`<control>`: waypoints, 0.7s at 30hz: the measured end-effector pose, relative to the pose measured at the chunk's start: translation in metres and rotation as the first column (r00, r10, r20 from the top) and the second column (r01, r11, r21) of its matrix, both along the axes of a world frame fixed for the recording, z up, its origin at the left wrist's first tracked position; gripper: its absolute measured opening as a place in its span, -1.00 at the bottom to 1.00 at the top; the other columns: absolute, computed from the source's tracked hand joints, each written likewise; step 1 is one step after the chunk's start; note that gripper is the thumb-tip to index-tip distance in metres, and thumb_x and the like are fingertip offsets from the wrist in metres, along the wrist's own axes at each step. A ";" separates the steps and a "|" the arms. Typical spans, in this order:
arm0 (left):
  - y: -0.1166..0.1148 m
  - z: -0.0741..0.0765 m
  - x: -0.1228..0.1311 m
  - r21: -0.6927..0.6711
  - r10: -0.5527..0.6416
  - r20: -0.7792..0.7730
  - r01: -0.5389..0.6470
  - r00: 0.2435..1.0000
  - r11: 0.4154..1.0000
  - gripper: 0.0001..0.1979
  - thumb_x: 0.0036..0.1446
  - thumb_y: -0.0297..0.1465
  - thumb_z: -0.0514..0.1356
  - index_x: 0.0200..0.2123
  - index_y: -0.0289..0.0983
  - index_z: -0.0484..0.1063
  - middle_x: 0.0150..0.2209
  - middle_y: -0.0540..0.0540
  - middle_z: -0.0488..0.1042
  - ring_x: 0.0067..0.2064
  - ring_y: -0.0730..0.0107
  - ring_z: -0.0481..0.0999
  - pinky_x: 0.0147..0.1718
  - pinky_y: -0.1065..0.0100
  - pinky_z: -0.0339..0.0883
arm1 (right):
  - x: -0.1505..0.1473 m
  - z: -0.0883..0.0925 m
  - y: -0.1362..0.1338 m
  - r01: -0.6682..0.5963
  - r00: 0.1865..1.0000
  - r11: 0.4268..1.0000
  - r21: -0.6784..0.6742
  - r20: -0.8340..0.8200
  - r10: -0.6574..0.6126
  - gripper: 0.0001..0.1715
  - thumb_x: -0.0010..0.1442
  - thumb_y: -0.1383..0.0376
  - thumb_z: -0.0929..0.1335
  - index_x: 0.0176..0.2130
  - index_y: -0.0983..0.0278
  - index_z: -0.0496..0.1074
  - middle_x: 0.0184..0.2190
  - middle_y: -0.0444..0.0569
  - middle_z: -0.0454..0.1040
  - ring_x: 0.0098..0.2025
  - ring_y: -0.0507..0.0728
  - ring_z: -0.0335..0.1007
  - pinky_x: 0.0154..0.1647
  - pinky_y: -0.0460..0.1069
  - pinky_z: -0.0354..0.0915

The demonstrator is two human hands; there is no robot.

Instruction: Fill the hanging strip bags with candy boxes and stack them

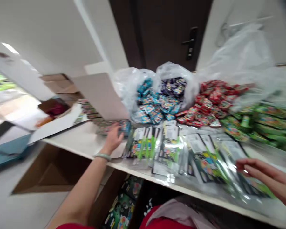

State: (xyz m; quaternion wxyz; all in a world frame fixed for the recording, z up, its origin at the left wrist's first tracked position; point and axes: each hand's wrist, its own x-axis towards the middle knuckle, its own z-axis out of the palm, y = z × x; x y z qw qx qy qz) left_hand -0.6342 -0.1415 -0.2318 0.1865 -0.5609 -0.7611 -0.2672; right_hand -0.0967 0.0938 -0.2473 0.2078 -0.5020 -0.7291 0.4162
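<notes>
My left hand reaches forward over a white table and rests on a dark packet in a flat row of packets; its fingers are curled over it. A pale bracelet circles that wrist. My right hand lies at the right edge with fingers stretched flat on clear plastic bags of packets spread along the table's front. The picture is smeared by motion.
Behind the bags lie heaps of small packets: blue and purple in clear sacks, red, green. An open white carton stands at the left. Cardboard boxes sit on the floor. A dark door is behind.
</notes>
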 end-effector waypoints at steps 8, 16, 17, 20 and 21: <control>0.131 0.029 0.173 0.038 -0.643 0.178 0.648 0.745 0.761 -0.70 0.25 -0.38 0.13 0.06 -0.18 0.29 0.07 -0.13 0.40 0.13 0.17 0.38 0.13 0.09 0.29 | 0.054 0.023 0.037 0.382 0.923 0.917 0.116 0.008 -0.385 -0.63 -0.01 0.06 0.35 -0.30 0.28 0.48 -0.34 0.09 0.55 -0.26 0.25 0.46 -0.12 0.16 0.34; 0.256 -0.001 0.379 -0.529 -0.887 0.194 0.806 0.419 0.266 -0.61 0.30 -0.28 0.06 0.13 -0.30 0.28 0.21 -0.27 0.28 0.27 -0.01 0.17 0.21 -0.08 0.06 | 0.036 -0.020 0.047 0.271 0.947 0.947 0.174 0.125 -0.295 -0.79 0.14 0.32 0.30 -0.23 0.28 0.50 -0.22 0.06 0.58 -0.16 0.19 0.48 -0.07 0.06 0.32; 0.267 -0.006 0.389 -0.547 -0.890 0.184 0.796 0.417 0.260 -0.64 0.30 -0.30 0.05 0.10 -0.34 0.30 0.17 -0.30 0.32 0.26 -0.02 0.19 0.20 -0.08 0.06 | 0.037 -0.022 0.049 0.266 0.946 0.947 0.182 0.142 -0.293 -0.77 0.15 0.34 0.29 -0.21 0.27 0.50 -0.18 0.06 0.57 -0.12 0.19 0.47 -0.04 0.05 0.31; 0.295 -0.022 0.404 -0.573 -0.888 0.174 0.777 0.425 0.260 -0.66 0.30 -0.28 0.05 0.00 -0.40 0.38 0.03 -0.36 0.41 0.17 -0.06 0.28 0.13 -0.09 0.10 | 0.052 -0.022 0.054 0.308 0.915 0.926 0.218 0.198 -0.351 -0.69 0.23 0.35 0.24 -0.09 0.29 0.48 -0.07 0.10 0.54 -0.02 0.21 0.43 0.04 0.07 0.26; 0.302 -0.026 0.406 -0.580 -0.889 0.174 0.774 0.424 0.256 -0.64 0.30 -0.25 0.05 -0.02 -0.41 0.39 0.00 -0.36 0.42 0.14 -0.07 0.30 0.11 -0.10 0.11 | 0.060 -0.022 0.055 0.334 0.897 0.914 0.229 0.219 -0.383 -0.67 0.24 0.35 0.23 -0.06 0.31 0.47 -0.06 0.14 0.52 -0.01 0.22 0.43 0.04 0.09 0.26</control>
